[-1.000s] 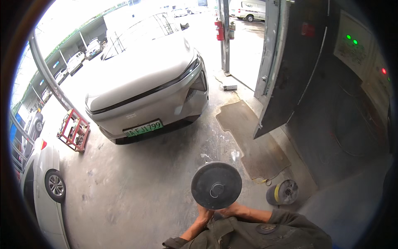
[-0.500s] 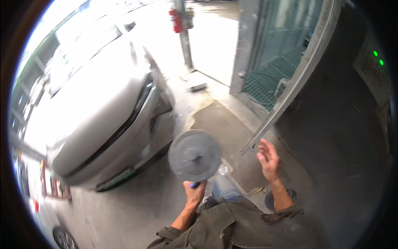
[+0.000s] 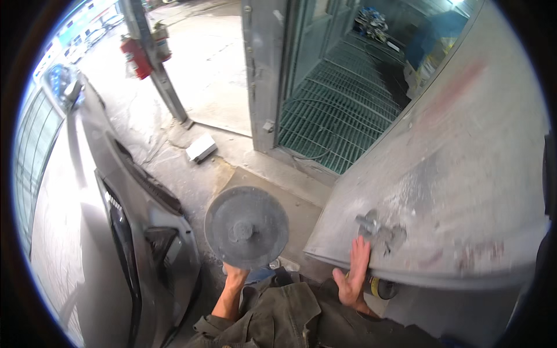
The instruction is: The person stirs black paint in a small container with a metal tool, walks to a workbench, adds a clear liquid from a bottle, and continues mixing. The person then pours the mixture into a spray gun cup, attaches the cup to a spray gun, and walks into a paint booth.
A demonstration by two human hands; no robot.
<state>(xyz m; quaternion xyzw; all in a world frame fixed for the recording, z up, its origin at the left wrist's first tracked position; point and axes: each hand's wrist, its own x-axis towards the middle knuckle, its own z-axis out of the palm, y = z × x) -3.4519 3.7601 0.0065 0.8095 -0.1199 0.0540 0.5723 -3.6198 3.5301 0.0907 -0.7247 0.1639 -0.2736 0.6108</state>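
My left hand [image 3: 235, 275] is below a round grey disc [image 3: 246, 217] with a raised knob in its middle. The disc covers most of the fingers, which are closed on its underside. My right hand [image 3: 355, 271] is open, thumb apart, with its fingers stretched toward a large grey door [image 3: 429, 191] with scuffed, flaking paint. The fingertips overlap the door's lower part, just below a small metal latch [image 3: 367, 223]. Whether they touch the door I cannot tell.
A silver car [image 3: 122, 232] stands close on the left. Ahead, a doorway leads to a green floor grating [image 3: 342, 98], beside a metal post [image 3: 264, 69]. A red fire extinguisher [image 3: 135, 57] hangs farther left. A white box [image 3: 201, 148] lies on the floor. A dark can [image 3: 383, 287] is beside my right hand.
The view has turned right and come closer to the doorway. The door now shows its broad, lit face. My right hand has come to the door; my left hand still holds the disc.
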